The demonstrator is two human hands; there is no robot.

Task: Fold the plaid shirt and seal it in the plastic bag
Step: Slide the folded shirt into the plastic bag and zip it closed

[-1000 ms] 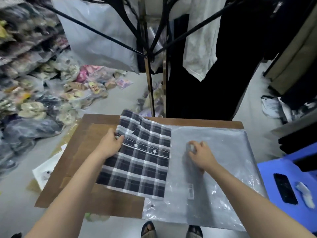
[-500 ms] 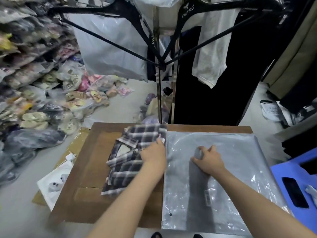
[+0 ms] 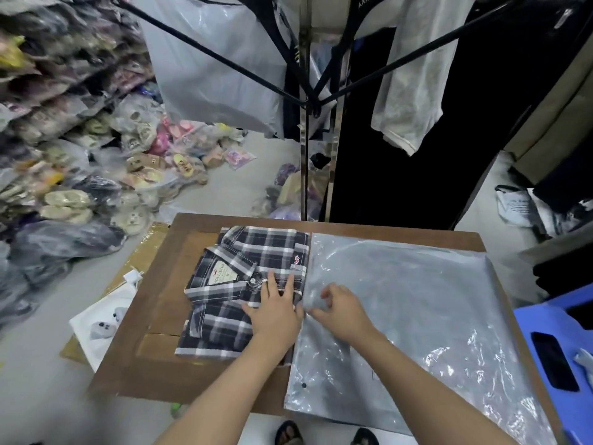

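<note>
Left hand [image 3: 276, 313] lay flat, unclenched, on the folded woven shirt [image 3: 244, 284]; right hand [image 3: 345, 311] pinched the glossy, crinkled bag [image 3: 417, 309].

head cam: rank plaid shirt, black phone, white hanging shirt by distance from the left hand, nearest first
1. plaid shirt: directly under the left hand, touching.
2. black phone: far right, on the blue surface.
3. white hanging shirt: up on the rack behind the table.
</note>
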